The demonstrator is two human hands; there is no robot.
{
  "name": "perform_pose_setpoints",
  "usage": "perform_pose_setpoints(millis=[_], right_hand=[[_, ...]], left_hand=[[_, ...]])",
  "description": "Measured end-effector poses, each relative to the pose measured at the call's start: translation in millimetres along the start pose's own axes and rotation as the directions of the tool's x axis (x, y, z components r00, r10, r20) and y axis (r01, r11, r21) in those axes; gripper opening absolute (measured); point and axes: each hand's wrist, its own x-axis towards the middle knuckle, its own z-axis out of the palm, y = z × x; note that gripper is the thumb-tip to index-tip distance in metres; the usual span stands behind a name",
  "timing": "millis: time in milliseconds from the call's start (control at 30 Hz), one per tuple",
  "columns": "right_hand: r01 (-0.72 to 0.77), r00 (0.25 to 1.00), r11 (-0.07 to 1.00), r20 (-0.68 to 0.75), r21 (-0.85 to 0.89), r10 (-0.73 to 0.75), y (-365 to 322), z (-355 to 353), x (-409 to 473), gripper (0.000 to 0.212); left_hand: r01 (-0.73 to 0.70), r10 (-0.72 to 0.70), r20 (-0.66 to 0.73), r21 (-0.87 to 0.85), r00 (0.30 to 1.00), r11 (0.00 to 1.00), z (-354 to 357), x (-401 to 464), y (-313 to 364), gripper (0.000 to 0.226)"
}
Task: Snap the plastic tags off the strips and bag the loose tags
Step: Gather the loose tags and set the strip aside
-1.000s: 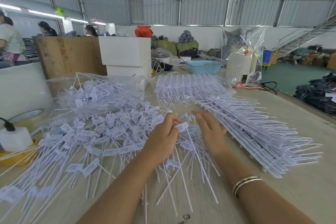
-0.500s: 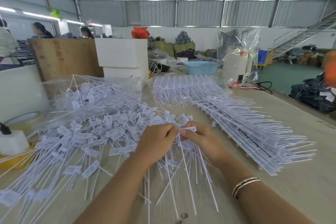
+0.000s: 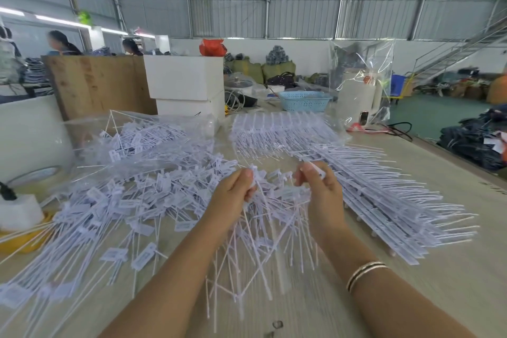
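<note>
A big heap of loose white plastic tags (image 3: 131,200) with long thin tails covers the left and middle of the table. Stacked strips of joined tags (image 3: 384,200) lie in a row on the right. My left hand (image 3: 236,197) grips a bundle of tags (image 3: 258,228) by their heads, tails hanging toward me. My right hand (image 3: 321,195), a short gap to the right, pinches a single tag (image 3: 318,170) between thumb and fingertips. A clear plastic bag (image 3: 131,143) holding more loose tags lies behind the heap at the left.
White foam boxes (image 3: 186,82) stand at the back centre, a blue basket (image 3: 304,100) and a white appliance in clear wrap (image 3: 359,96) to their right. A tape roll (image 3: 35,174) and a white object (image 3: 19,211) sit at the left edge. People work at the far left.
My hands, close together half a second ago, have drawn apart: the right hand has pulled away to the right with one tag, while the left keeps the bundle.
</note>
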Motion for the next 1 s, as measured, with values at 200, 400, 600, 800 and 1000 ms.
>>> perform_pose_setpoints(millis=[200,400,600,800,1000], right_hand=[[-0.153,0.987,0.906,-0.017,-0.394,0.159,18,-15,14,0.014],[-0.077,0.997,0.669,-0.043,-0.739,0.067,17,-9,15,0.051],[0.208,0.968,0.666,0.248,-0.717,-0.035,5,7,-7,0.04],[0.021,0.958,0.854,0.255,-0.519,0.131,8,7,-7,0.035],[-0.007,0.951,0.908,0.277,-0.419,0.135,3,0,-5,0.033]], left_hand=[[-0.129,0.119,0.059,0.196,0.991,0.972,4,-6,1,0.042],[-0.279,0.242,0.139,0.425,0.96,0.861,9,-6,-6,0.015],[-0.268,0.283,0.03,0.434,0.959,0.86,13,-5,-7,0.013],[-0.26,0.282,0.022,0.459,0.959,0.849,10,-5,-7,0.016],[-0.242,0.21,0.12,0.515,0.97,0.823,3,-5,-7,0.044]])
